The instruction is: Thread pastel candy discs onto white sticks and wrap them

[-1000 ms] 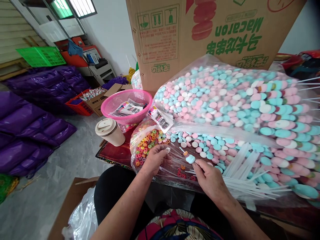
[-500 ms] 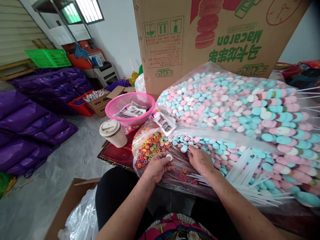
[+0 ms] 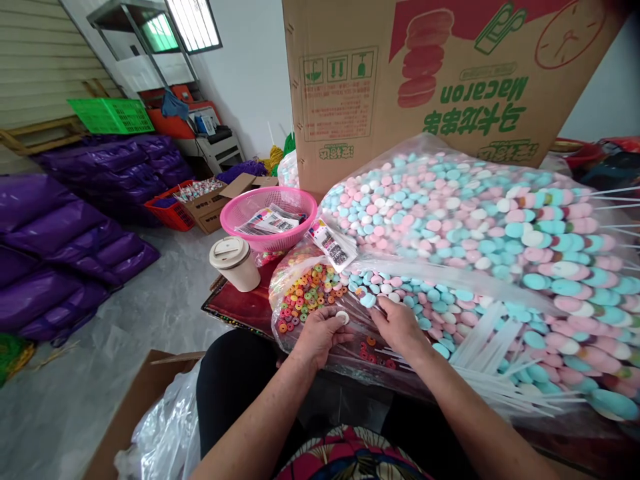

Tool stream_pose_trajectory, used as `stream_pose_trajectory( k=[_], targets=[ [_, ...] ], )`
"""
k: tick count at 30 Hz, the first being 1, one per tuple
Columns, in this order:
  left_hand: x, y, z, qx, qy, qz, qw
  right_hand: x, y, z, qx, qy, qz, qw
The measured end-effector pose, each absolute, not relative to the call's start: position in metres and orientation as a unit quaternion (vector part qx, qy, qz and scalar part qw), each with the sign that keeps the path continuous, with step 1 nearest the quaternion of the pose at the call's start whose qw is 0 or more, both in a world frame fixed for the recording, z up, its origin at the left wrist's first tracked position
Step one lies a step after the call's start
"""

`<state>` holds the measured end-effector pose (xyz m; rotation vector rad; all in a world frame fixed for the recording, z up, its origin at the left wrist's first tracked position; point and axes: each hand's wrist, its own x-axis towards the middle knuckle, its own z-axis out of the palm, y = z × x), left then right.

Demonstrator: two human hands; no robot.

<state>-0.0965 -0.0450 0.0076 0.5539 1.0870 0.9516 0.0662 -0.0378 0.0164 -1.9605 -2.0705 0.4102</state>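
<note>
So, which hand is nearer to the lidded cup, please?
Left. The left hand is right of the cup and nearer the body; the right hand is farther right again.

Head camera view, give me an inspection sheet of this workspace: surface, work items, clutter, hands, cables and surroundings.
Surface: dark red table, partly under clear plastic.
Work items: pink, blue and white discs; multicoloured rings; white sticks; filled skewers at the right.
Clutter: lidded cup and pink basket at the table's left end; printed packets beside the basket.
Hands: left hand pinches a white disc; right hand holds a skewer with blue discs.
Cables: nothing seen on the table; background too small to tell.
Surroundings: large cardboard box behind the discs; purple bags on the floor.
</note>
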Motion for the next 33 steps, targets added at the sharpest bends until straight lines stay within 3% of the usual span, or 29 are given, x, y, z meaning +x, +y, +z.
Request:
stream_pose_trajectory(
  k=[5, 7, 13, 20, 28, 33],
  targets=[
    [-0.079, -0.05, 0.018, 0.275, 0.474, 0.446, 0.707, 0.056, -0.07, 0.018, -0.585, -0.716, 0.162, 0.344],
    [-0.072, -0.054, 0.024, 0.289, 0.457, 0.465, 0.701, 0.052, -0.075, 0.011, -0.554, -0.721, 0.152, 0.387],
    [-0.075, -0.063, 0.033, 0.368, 0.406, 0.441, 0.711, 0.054, -0.081, 0.006, -0.517, -0.742, 0.165, 0.393],
    [-0.082, -0.059, 0.029, 0.387, 0.441, 0.423, 0.69, 0.072, -0.088, 0.029, -0.526, -0.683, 0.312, 0.4],
    [-0.078, -0.06, 0.023, 0.552, 0.43, 0.395, 0.596, 0.064, -0.085, 0.024, -0.587, -0.632, 0.288, 0.417],
    [-0.078, -0.062, 0.023, 0.548, 0.441, 0.389, 0.595, 0.064, -0.084, 0.028, -0.581, -0.638, 0.297, 0.408]
  ],
)
